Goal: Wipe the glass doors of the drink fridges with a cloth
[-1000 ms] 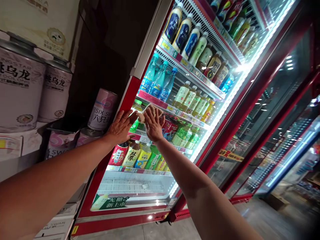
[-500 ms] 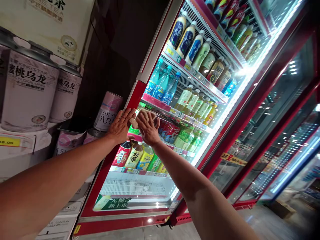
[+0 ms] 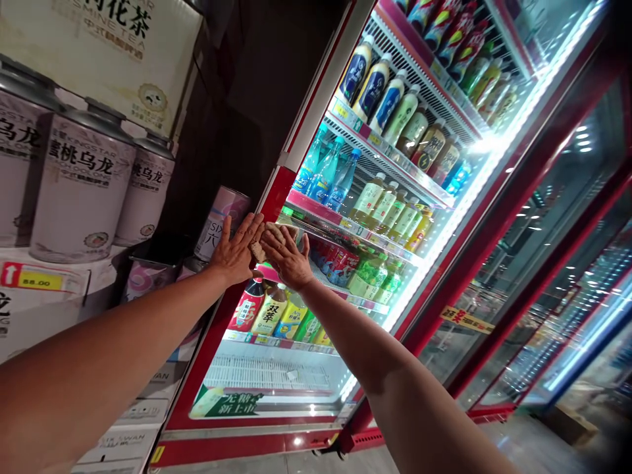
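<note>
My left hand (image 3: 236, 251) lies flat with spread fingers against the red frame (image 3: 276, 187) of a drinks fridge. Beside it, my right hand (image 3: 290, 262) presses a crumpled brown cloth (image 3: 259, 252) to the glass door, close to that frame. The cloth shows around and between the fingers; the part under the palm is hidden. Behind the glass stand rows of bottles, among them a dark-capped bottle with a red label (image 3: 247, 306) just below my hands.
To the left, large pinkish cans (image 3: 83, 191) stand on white cartons (image 3: 44, 309). A smaller can (image 3: 217, 217) is right behind my left hand. More red-framed glass doors (image 3: 498, 283) run off to the right. A grey floor (image 3: 276, 461) shows below the fridge.
My right hand and the cloth have slid left over the glass, nearer to the frame and my left hand. My left hand stays on the frame. The view has shifted slightly left.
</note>
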`<state>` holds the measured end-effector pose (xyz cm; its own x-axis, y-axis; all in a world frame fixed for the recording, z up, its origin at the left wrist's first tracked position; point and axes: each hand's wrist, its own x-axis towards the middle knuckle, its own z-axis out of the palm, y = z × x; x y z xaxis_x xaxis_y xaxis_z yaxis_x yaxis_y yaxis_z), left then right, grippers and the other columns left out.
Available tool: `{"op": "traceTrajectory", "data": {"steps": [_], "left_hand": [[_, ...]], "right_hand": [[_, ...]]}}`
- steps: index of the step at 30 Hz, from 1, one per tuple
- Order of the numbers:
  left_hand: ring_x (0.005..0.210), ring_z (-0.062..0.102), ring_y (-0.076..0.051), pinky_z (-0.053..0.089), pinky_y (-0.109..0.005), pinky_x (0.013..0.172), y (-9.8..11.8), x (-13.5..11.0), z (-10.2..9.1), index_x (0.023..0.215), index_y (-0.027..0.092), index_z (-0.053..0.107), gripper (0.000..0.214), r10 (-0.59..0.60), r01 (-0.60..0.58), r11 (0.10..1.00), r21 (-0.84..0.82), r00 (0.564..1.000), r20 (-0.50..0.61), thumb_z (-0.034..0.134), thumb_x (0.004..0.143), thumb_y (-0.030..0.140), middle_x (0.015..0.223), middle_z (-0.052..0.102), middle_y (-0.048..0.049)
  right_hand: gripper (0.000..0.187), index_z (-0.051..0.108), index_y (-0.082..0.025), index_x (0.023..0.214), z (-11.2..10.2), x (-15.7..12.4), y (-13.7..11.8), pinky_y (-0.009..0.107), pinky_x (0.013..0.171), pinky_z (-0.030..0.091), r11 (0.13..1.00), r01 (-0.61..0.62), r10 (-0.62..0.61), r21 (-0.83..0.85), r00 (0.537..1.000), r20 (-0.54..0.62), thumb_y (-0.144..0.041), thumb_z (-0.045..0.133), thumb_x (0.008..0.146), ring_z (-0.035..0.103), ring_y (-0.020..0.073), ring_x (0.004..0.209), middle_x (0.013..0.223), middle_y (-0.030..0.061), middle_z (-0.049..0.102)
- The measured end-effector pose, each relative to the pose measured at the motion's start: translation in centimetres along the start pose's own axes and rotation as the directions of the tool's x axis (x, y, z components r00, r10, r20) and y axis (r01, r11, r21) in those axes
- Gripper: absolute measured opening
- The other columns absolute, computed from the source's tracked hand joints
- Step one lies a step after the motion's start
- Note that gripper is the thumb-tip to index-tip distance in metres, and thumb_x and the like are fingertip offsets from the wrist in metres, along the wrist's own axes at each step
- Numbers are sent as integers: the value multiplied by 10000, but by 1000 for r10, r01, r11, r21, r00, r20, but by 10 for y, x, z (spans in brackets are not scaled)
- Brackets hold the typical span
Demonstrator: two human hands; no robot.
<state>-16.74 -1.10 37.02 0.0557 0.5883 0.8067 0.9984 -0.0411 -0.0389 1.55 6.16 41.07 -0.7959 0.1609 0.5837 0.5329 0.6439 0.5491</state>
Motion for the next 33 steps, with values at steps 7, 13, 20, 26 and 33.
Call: {"op": "traceTrajectory", "data": {"steps": [7,13,20,26,33], "left_hand": [[1623,-111,-339,-218,-615,1247,-11,1,-3,1670,163,114,1210,14,-14,1000,8,997,70,775,753,595,1743,-27,-105],[1626,-113,-316,-244,-598,1242,-18,-3,-7,1665,139,76,1184,4,-5,999,46,1000,12,736,785,578,1745,-19,-94],[1625,-118,-325,-266,-612,1219,-24,8,-21,1656,145,209,1168,10,-14,993,113,999,41,772,754,627,1745,23,-117],[1630,-95,-308,-264,-593,1222,-19,14,-32,1542,173,498,767,13,-16,992,122,1000,24,666,894,547,1749,20,-90],[1632,-66,-259,-197,-587,1266,-11,26,-34,1669,147,145,771,-27,29,999,32,999,-45,424,978,342,1746,87,-94]], "right_hand": [[497,383,-393,1598,-16,31,6,665,1242,-200,991,-132,131,-7,988,-76,-411,346,1103,160,260,1630,1705,-58,315],[488,408,-412,1581,-10,21,-5,683,1269,-110,1000,19,-20,4,999,44,-403,358,1096,184,246,1625,1685,-51,367],[505,353,-395,1606,-33,47,18,695,1255,-122,994,-110,108,-30,992,-63,-377,314,1103,119,236,1637,1721,-55,283],[499,373,-414,1598,-31,53,24,670,1270,-134,995,-100,99,-18,993,-64,-397,314,1102,128,236,1636,1711,-68,314],[520,355,-389,1611,-35,59,30,703,1258,-110,982,-185,188,30,975,-122,-331,315,1096,103,253,1640,1722,-42,290]]}}
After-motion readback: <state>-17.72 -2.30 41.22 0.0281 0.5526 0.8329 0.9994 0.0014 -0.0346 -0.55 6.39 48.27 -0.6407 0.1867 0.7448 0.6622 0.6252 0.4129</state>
